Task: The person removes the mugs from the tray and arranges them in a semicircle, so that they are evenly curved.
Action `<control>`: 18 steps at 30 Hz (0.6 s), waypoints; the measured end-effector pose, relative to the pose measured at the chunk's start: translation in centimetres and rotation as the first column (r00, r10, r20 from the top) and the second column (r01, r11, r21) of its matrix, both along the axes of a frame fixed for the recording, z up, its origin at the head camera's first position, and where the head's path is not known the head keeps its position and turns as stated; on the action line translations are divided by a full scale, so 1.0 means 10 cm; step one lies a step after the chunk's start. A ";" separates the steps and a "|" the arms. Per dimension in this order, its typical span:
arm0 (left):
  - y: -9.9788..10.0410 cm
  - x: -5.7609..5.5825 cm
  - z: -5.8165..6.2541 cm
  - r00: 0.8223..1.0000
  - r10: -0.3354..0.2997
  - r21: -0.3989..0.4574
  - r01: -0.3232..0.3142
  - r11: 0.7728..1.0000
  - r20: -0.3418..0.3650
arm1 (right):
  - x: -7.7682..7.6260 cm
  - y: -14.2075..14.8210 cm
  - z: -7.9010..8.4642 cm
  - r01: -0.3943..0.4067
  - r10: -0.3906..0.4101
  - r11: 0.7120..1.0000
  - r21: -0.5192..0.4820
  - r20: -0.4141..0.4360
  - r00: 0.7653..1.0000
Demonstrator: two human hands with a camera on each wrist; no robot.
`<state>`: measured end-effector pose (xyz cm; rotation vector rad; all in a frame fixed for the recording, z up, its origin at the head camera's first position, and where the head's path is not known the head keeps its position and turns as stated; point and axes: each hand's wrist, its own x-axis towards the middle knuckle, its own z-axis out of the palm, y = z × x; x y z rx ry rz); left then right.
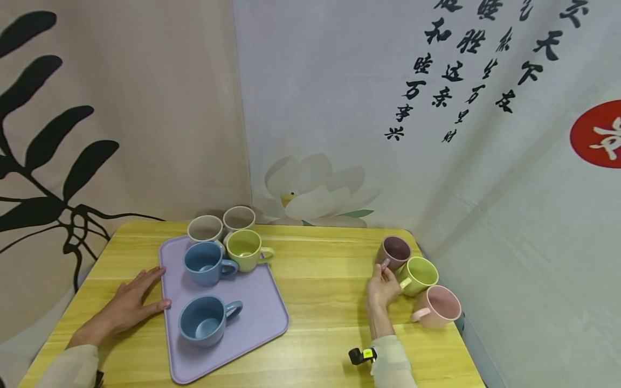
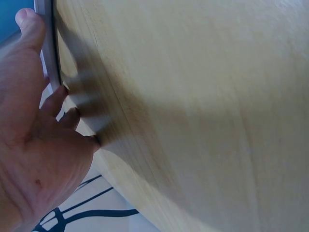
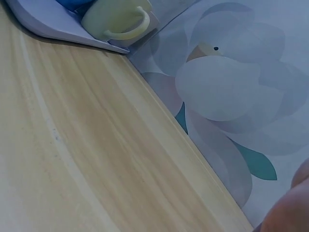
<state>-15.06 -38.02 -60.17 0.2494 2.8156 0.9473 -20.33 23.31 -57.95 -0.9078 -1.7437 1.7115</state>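
My left hand (image 1: 127, 306) rests at the left rim of a lilac tray (image 1: 252, 318), its fingers spread and the thumb touching the edge. In the left wrist view the thumb and fingertips of that hand (image 2: 41, 121) lie along the tray's side. At the table's right, my right hand (image 1: 381, 291) pinches the handle of a dark purple mug (image 1: 394, 251). Right beside that hand stand a yellow-green mug (image 1: 420, 275) and a pink mug (image 1: 439, 307). Only a bit of the right hand (image 3: 289, 208) shows in the right wrist view, where the purple mug is hidden.
Two blue mugs (image 1: 202, 320) stand on the tray, with another yellow-green mug (image 1: 245, 249) near its back right. Two greyish-white mugs (image 1: 205, 228) are grouped at the tray's back. A printed curtain (image 1: 320, 108) hangs behind the wooden table (image 1: 325, 302).
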 end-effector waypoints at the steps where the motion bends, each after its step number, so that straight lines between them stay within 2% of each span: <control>1: 0.00 0.00 0.00 1.000 0.000 0.001 0.000 1.000 0.002 | 0.01 0.00 0.00 -0.015 0.015 1.000 0.002 0.002 1.000; 13: 0.00 0.00 0.00 1.000 0.003 -0.001 -0.003 1.000 -0.004 | 0.16 -0.03 0.02 -0.179 0.176 0.980 0.088 0.044 0.983; 18: 0.00 -0.01 -0.01 1.000 0.002 -0.001 -0.002 1.000 -0.008 | 0.29 -0.10 0.03 -0.192 0.192 0.971 0.145 0.012 0.981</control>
